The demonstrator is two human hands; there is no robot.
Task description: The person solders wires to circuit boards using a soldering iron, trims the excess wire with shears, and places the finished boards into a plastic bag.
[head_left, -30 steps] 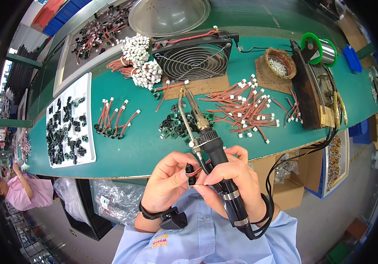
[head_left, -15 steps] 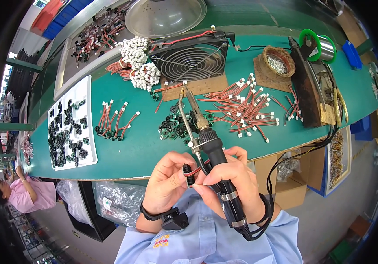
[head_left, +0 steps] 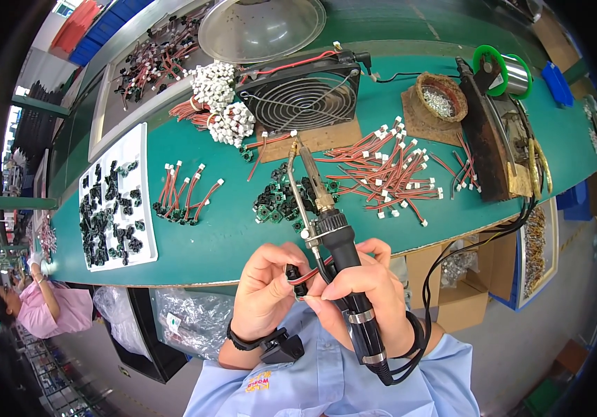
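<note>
The right hand [head_left: 364, 295] is wrapped tight around the black-handled soldering iron [head_left: 336, 254], whose metal tip points up and away over the green workbench [head_left: 229, 229]. Just left of that grip, the left hand [head_left: 267, 292] pinches a small black connector with red wires [head_left: 298, 276] between closed fingertips, touching the right fingers. Against half a second earlier, both hands sit in almost the same place, the iron tilted alike.

Matt green bench [head_left: 229, 229] (steel bowl [head_left: 260, 28])
</note>
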